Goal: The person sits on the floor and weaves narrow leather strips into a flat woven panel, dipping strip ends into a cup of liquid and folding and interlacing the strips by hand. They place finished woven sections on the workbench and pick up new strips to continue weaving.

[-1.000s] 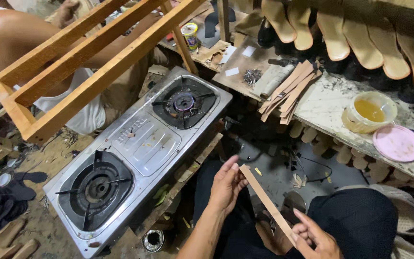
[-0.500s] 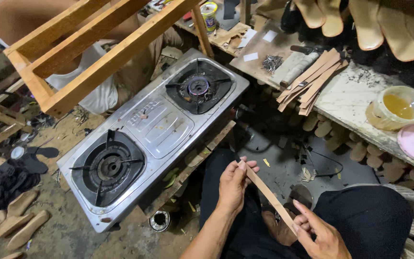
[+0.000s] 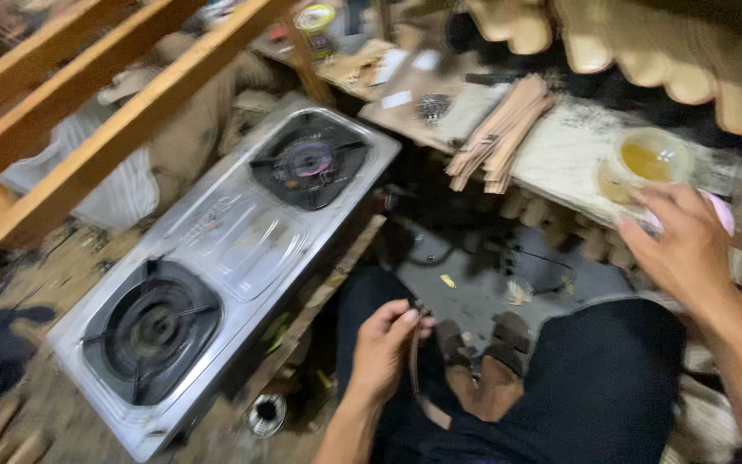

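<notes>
Head view: the left hand [image 3: 384, 344] is low in the middle, over the person's dark-trousered lap, its fingers curled and pinched on the top end of a thin tan wooden strip [image 3: 418, 378]. The strip hangs down from that pinch, bowed slightly, its lower end near the knee; motion blur softens its outline.

The right hand [image 3: 689, 241] is stretched out to the right, fingers loosely spread and half open, holding nothing that can be seen. It hovers at the edge of the pale, stained worktop [image 3: 560, 155], just below a clear plastic tub of amber liquid [image 3: 646, 163] and covering most of a round pink lid [image 3: 723, 210]; whether it touches either cannot be told.

On the worktop, left of the tub, lies a fanned bundle of tan wooden strips [image 3: 500, 129]. A silver two-burner gas stove [image 3: 225, 249] sits aslant on the floor to the left of the lap, near the left hand. Above it in the upper left corner runs a light wooden frame [image 3: 105, 129]. Pale wooden shoe soles [image 3: 646, 51] hang in a row along the top right.
</notes>
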`<state>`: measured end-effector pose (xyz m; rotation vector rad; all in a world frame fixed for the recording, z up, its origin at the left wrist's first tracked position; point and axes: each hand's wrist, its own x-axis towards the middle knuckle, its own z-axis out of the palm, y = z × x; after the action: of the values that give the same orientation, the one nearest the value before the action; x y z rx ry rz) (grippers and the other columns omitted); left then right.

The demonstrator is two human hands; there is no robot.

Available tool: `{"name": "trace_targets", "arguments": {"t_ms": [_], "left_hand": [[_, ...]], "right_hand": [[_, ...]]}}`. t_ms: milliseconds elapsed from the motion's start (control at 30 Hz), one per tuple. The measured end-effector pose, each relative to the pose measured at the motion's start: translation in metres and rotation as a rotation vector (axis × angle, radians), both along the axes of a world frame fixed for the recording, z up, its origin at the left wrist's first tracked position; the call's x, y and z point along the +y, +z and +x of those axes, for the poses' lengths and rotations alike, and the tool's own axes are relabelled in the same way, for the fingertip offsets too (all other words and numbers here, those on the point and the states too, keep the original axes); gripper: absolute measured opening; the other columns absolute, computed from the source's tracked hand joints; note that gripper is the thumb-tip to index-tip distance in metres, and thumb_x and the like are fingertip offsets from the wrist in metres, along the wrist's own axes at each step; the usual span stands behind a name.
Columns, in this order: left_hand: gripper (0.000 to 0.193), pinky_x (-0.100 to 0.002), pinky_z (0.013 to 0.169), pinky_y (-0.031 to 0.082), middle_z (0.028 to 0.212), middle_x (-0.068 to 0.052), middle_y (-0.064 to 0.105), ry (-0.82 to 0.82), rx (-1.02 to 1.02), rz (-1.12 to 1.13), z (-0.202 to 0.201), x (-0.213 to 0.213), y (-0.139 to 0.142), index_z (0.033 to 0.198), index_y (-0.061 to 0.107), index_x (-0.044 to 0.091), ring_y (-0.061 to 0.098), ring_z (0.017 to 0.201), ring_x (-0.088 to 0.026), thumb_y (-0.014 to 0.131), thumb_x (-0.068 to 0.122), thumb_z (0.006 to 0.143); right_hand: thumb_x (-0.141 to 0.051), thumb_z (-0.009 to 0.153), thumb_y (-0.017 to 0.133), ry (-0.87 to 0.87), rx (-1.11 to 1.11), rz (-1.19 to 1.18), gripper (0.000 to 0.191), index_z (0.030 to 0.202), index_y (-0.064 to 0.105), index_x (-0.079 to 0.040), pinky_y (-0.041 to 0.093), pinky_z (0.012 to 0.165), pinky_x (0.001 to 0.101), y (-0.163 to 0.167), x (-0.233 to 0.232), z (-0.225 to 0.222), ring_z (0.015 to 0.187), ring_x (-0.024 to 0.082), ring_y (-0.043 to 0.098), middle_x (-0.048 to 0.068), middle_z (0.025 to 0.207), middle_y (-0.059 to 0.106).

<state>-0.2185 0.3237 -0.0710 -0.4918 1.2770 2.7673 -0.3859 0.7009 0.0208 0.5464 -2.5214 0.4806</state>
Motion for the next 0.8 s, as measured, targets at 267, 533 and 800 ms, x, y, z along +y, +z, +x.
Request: {"name": "trace_targets", "arguments": {"t_ms": [267, 533, 800], "left_hand": [[0.034, -0.034, 0.073, 0.059, 0.093, -0.016, 0.075, -0.01, -0.095, 0.021, 0.014, 0.026, 0.005, 0.118, 0.064, -0.004, 0.073, 0.079, -0.023, 0.072, 0.005, 0.086], [0.029, -0.031, 0.076, 0.059, 0.092, -0.012, 0.071, 0.009, -0.067, 0.154, 0.006, 0.015, 0.011, 0.116, 0.063, -0.005, 0.072, 0.082, -0.02, 0.072, 0.002, 0.089], [0.027, -0.027, 0.075, 0.058, 0.091, -0.009, 0.069, 0.026, -0.035, 0.193, 0.0, 0.02, 0.027, 0.117, 0.064, -0.004, 0.07, 0.082, -0.017, 0.069, 0.002, 0.092]], "right_hand": [[-0.065, 0.075, 0.078, -0.183, -0.133, 0.22, 0.067, 0.115, 0.08, -0.012, 0.025, 0.106, 0.0739, -0.009, 0.033, -0.1, 0.148, 0.05, 0.026, 0.021, 0.165, 0.035], [-0.055, 0.096, 0.075, 0.082, 0.119, 0.029, 0.051, 0.119, 0.065, -0.01, 0.043, 0.122, 0.0475, -0.045, 0.059, -0.137, 0.144, 0.041, 0.043, 0.023, 0.158, 0.037], [-0.035, 0.089, 0.08, -0.006, -0.253, -0.298, 0.089, 0.146, 0.039, 0.021, 0.055, 0.086, 0.0441, -0.067, 0.056, -0.158, 0.107, 0.04, 0.066, 0.044, 0.139, 0.05]]}}
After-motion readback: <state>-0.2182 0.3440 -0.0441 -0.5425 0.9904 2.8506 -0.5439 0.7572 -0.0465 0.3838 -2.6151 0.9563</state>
